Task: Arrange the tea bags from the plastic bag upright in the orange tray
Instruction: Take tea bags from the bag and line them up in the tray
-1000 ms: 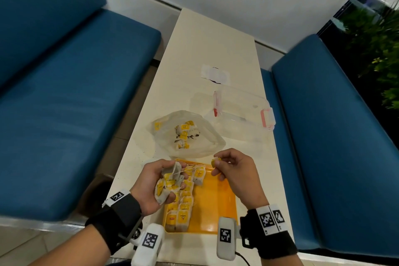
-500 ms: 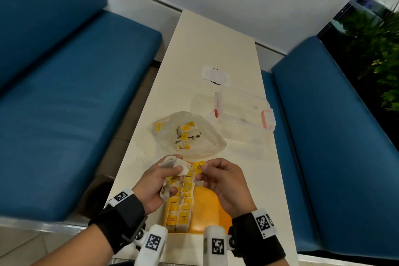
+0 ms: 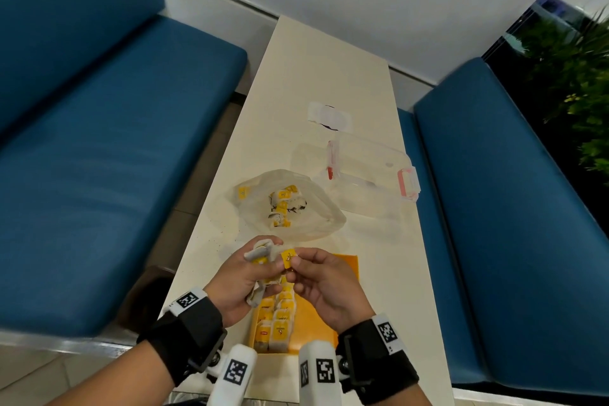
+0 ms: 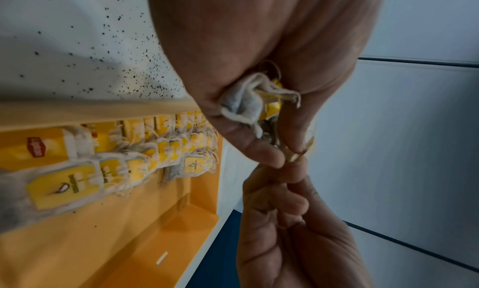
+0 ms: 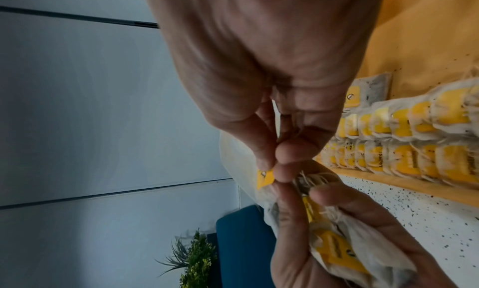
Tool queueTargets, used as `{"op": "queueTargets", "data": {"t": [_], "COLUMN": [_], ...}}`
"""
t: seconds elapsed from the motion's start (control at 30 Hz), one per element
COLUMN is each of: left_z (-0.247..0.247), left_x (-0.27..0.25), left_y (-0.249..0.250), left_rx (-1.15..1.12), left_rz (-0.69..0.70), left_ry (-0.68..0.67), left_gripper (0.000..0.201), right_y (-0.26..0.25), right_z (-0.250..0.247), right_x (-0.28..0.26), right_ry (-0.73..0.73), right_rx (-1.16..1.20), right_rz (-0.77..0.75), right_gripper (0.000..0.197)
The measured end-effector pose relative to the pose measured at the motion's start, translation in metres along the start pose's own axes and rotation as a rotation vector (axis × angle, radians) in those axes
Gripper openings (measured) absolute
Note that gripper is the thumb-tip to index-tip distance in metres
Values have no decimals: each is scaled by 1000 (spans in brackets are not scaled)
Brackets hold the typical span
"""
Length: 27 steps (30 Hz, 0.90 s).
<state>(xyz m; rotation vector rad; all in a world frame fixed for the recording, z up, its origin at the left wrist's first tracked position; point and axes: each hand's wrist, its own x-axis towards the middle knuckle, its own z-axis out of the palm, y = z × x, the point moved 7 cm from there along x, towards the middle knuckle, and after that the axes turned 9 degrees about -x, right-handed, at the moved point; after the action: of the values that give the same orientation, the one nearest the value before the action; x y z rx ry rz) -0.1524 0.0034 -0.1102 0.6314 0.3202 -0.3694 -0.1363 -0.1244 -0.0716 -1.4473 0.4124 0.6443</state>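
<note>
Left hand [image 3: 242, 277] clutches a soft bunch of tea bags [image 3: 260, 249] above the orange tray [image 3: 347, 265] at the table's near edge; right hand [image 3: 324, 287] fingers pinch one yellow tag [image 3: 287, 256]: light, limp, tangle-prone, best held by the paper body.

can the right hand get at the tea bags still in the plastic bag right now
Probably not at once: the right hand is pinching a yellow tag. The plastic bag lies unobstructed just beyond.

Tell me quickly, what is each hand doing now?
Left hand: grips a bunch of white paper tea bags.
Right hand: pinches one small yellow tea-bag tag.
</note>
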Motion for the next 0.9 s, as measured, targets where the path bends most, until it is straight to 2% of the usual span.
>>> {"op": "queueTargets", "data": {"t": [0.13, 0.27, 0.37, 0.47, 0.67, 0.9], "left_z": [-1, -6, -10, -17, -26, -28], "left_x": [-1, 0, 1, 1, 2, 5], "left_y": [0, 0, 0, 0, 0, -4], "left_rx": [30, 9, 27, 21, 18, 67], "left_rz": [-4, -8, -3, -10, -42, -60], "left_ry": [0, 28, 57, 90, 132, 170], "left_gripper": [37, 42, 38, 32, 28, 27], "right_y": [-2, -15, -30, -39, -26, 14], "right_z": [-1, -8, -21, -34, -54, -63], "right_x": [-1, -3, -5, -6, 5, 33], "right_ry": [0, 67, 172, 235, 221, 75], "right_rx": [-71, -170, -341, -527, -992, -1275], "right_rz": [-27, -153, -295, -360, -285, -148], "right_gripper": [10, 11, 9, 7, 11, 14]}}
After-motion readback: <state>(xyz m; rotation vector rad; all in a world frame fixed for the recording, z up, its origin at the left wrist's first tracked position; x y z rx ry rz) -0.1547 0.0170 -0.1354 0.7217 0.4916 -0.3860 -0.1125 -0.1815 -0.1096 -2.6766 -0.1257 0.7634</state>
